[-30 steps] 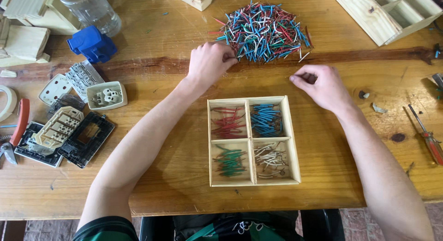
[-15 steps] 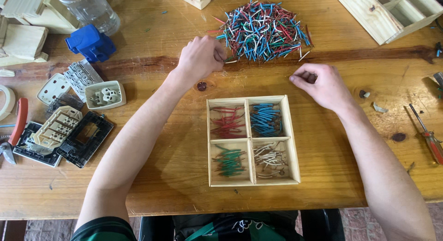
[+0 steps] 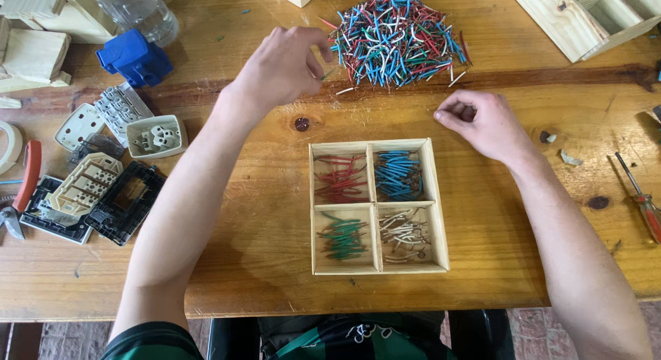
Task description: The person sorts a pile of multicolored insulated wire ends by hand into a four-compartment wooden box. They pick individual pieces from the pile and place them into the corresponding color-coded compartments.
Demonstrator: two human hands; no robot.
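i'm lifting my left hand (image 3: 279,65) beside the mixed wire pile (image 3: 396,39), fingertips pinching a green wire piece (image 3: 326,75). my right hand (image 3: 482,122) is resting loosely curled, apparently empty. next, i judge, it's going down into the divided tray's (image 3: 377,206) green compartment (image 3: 343,237), below my hands.

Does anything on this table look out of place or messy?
A few wire pieces lie strayed from the mixed pile, by the left hand. Dismantled wall sockets are scattered at the left. The sorting tray looks tidy.
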